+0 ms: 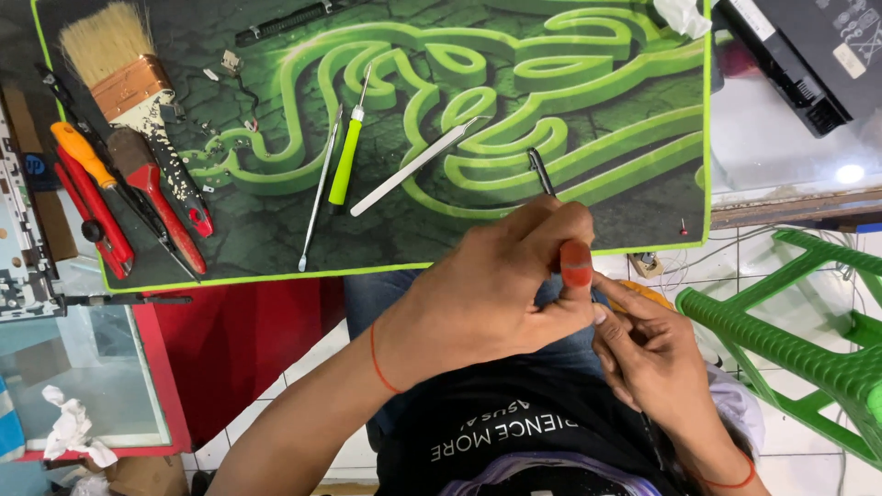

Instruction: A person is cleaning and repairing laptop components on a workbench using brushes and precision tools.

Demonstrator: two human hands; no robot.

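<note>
My left hand (496, 285) is closed just past the near edge of a black and green desk mat (276, 230). A thin dark tool (540, 170) sticks out above its fingers and seems held in them. The thumb tip shows a red patch (576, 262). My right hand (652, 354) sits to the right and below, its curled fingertips touching the left thumb. Whatever lies between the two hands is hidden. An orange object (643, 292) peeks out under the right hand.
On the mat lie a wide paintbrush (124, 73), red and orange screwdrivers (101, 197), a green-handled screwdriver (347, 156), a thin metal pick (319, 193), a flat metal pry tool (413, 165) and a tiny screw (683, 225). A black battery pack (799, 55) and a green plastic stool (799, 340) are at the right.
</note>
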